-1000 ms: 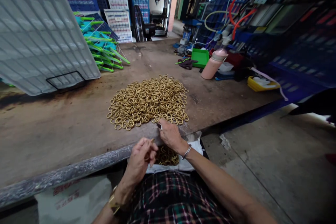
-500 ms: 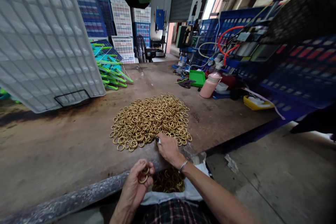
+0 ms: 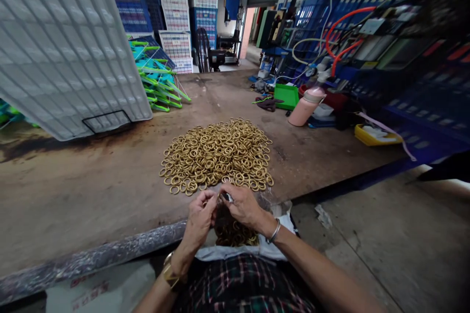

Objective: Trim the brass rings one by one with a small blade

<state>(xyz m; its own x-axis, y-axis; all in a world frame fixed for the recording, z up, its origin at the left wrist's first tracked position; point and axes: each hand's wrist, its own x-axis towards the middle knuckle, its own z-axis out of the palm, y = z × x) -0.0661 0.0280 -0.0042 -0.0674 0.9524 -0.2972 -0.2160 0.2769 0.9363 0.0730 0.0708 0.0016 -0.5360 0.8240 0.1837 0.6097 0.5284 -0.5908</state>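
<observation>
Just off the near edge of the ring pile, my left hand (image 3: 200, 215) and my right hand (image 3: 243, 205) meet fingertip to fingertip. A brass-coloured ring (image 3: 219, 197) shows at the tips of my closed left fingers, partly hidden. Closed around a small black-and-white tool (image 3: 226, 197), my right hand hides most of it, so its kind is unclear. Beyond both hands a heap of the same rings (image 3: 220, 151) lies on the brown table (image 3: 121, 190). More rings (image 3: 238, 234) lie in a white sack (image 3: 273, 249) at my lap, beneath my hands.
A large white plastic crate (image 3: 73, 49) stands tilted at the left, beside green and turquoise hangers (image 3: 161, 83). To the right are a pink bottle (image 3: 306, 107), a green tray (image 3: 286, 96) and a yellow tray (image 3: 378, 135). A plastic-wrapped edge (image 3: 91, 257) borders the table's front.
My left hand has moved up and forward to meet my right hand, bringing its ring to the right fingertips. My right hand has drawn slightly away from the heap. The view has tilted downward.
</observation>
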